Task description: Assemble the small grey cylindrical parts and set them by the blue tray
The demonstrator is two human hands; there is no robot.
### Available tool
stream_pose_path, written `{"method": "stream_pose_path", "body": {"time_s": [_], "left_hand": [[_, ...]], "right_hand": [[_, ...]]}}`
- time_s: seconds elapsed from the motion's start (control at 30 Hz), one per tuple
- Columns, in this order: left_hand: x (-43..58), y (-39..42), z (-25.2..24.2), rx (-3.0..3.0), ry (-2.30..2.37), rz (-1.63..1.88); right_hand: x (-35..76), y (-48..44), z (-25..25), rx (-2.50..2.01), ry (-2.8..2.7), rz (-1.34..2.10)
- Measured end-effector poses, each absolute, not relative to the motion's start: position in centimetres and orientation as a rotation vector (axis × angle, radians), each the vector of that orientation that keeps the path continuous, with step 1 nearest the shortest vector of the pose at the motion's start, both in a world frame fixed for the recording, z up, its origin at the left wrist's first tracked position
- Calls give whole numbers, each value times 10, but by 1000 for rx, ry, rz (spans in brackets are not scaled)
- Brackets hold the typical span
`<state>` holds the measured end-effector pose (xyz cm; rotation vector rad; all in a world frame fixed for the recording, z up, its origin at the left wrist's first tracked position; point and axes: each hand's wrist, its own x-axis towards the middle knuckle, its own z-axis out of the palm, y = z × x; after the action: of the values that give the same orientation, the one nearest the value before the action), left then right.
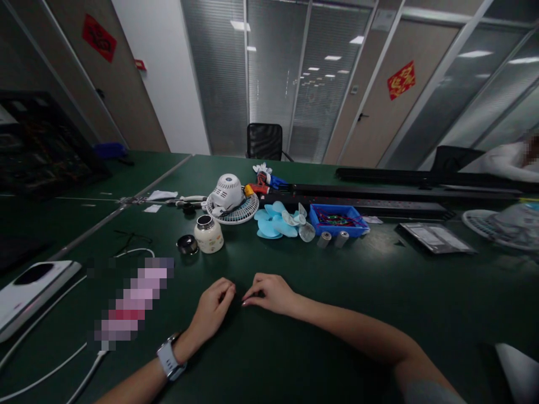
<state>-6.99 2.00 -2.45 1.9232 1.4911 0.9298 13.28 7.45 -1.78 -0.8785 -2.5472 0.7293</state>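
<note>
Head camera, the only view I have from here: both hands rest on the dark green table (379, 292) near its front edge. My read of the left hand (213, 311) is fingers curled under, tips down on the surface, with a watch (170, 359) on its wrist. The right hand (269, 294) lies just beside it, fingers bent the same way, its fingertips pointing at the left hand's. The two are close but apart, with a narrow strip of table between them. I see nothing in either one, though I cannot tell whether a fingertip pinches something tiny.

Nearest beyond the hands stands a cream pot (208, 234) with a metal rim, upright, and a black cap (187, 244) just beside it on its left. Both are well clear of the fingers.

Farther back, a white fan grille (248, 210) lies flat with a white motor housing (227, 192) on it. To its right are light blue fan blades (272, 221), a blue tray (337, 210) holding wires, and two small grey cylinders (332, 239) in front of the tray.

At the left edge lies a white device (29, 292), with a white cable (63, 367) running along the table toward me. A black chair (264, 141) stands behind the table, and another person's sleeve (501, 160) shows at the far right.
</note>
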Motion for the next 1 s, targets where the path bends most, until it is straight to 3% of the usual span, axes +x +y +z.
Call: {"method": "stream_pose_path", "body": {"time_s": [0.17,0.4,0.53,1.0], "left_hand": [[-70,22,-24,1932,1475,903],[-68,21,-21,1954,1498,875],[-69,21,-21,1961,1493,870],[-69,21,-22,1984,1501,854]], "right_hand": [[202,99,-2,-1076,-2223,621],[346,168,20,-1633,-1702,-125],[368,181,7,-1831,-1696,-121],[368,179,0,-1839,-1679,-251]]}}
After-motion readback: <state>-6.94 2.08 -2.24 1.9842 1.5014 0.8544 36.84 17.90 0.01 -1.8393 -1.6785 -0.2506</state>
